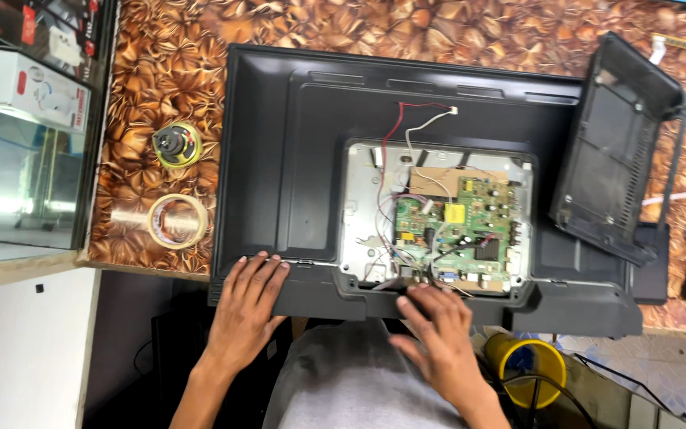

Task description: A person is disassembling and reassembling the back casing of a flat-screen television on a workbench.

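Observation:
A black flat-screen television (295, 159) lies face down on the patterned brown table (160, 79). Its back hatch is off, so a green circuit board (458, 230) and loose red and white wires (418, 119) show. My left hand (248, 306) lies flat on the set's near bottom edge at the left, fingers spread. My right hand (438, 326) rests on the same edge just below the circuit board, fingers apart. Neither hand holds anything.
The removed black back cover (617, 151) leans on the television's right end. A small round speaker (177, 144) and a roll of tape (177, 221) lie to the left. A glass cabinet (17, 119) stands far left; a yellow tub (529, 365) sits below right.

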